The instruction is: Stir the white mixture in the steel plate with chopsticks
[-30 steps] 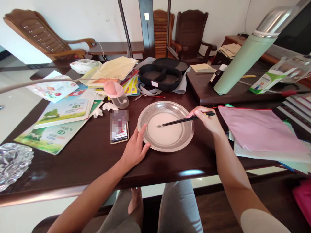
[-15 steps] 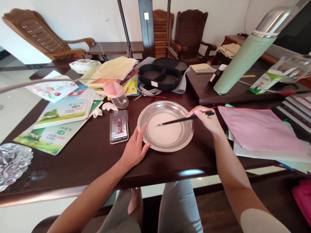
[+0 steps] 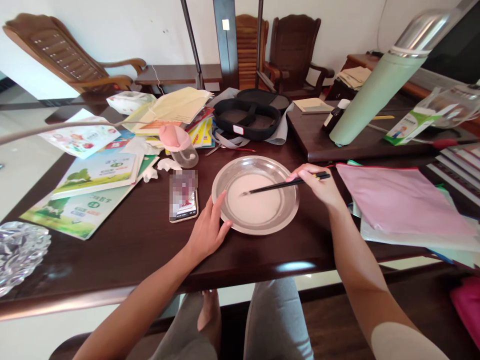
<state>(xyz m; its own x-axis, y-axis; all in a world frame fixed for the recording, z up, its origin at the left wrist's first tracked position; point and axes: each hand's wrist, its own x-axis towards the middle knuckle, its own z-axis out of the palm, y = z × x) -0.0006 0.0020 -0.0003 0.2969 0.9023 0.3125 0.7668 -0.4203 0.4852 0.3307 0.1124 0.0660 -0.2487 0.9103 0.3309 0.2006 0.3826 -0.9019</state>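
A round metal basin [image 3: 285,217] stands on the dark table, with a milky white liquid [image 3: 258,202] in it. My left hand [image 3: 208,227] holds the basin's near left rim, thumb and fingers apart around the edge. Black chopsticks [image 3: 275,185] are pinched in my right hand [image 3: 315,182] above the right rim. They slant down to the left, and their tips reach the liquid. Just left of the basin lies a phone [image 3: 183,196] with its screen lit and partly pixelated.
A pink-lidded cup [image 3: 179,145] and crumpled tissues [image 3: 168,164] sit behind the phone. Booklets [image 3: 97,175] and a glass dish [image 3: 22,255] occupy the left. Behind the basin is an open black case [image 3: 247,117]. A green thermos [image 3: 378,100] and a pink folder [image 3: 401,200] are at right.
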